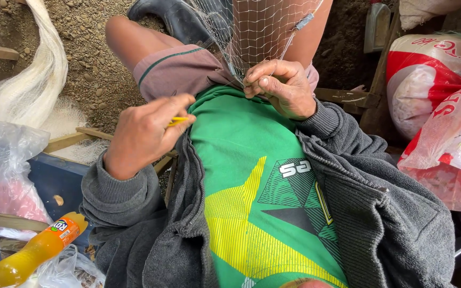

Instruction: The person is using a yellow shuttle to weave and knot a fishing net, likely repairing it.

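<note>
The person sits looking down over a green and yellow shirt (252, 176) and an open grey jacket (358, 197). The right hand (281, 88) is at the middle of the view, just above the shirt, its fingers (265, 82) pinched closed on the lower edge of a fine white net (252, 32) that stretches up and away over the knees. A small grey weight (303, 22) hangs on the net's edge line, up and to the right of that hand. The left hand (145, 133) is lower and to the left, apart from the right one, its fingers curled closed around a thin yellow tool (177, 121) whose tip pokes out toward the shirt. A bundle of white netting (33, 80) lies on the gravel ground (89, 58) at the left. An orange drink bottle (36, 250) lies at the lower left beside clear plastic bags (4, 170). Red and white sacks (438, 90) are piled at the right, and a dark rubber boot (174, 18) shows at the top.
</note>
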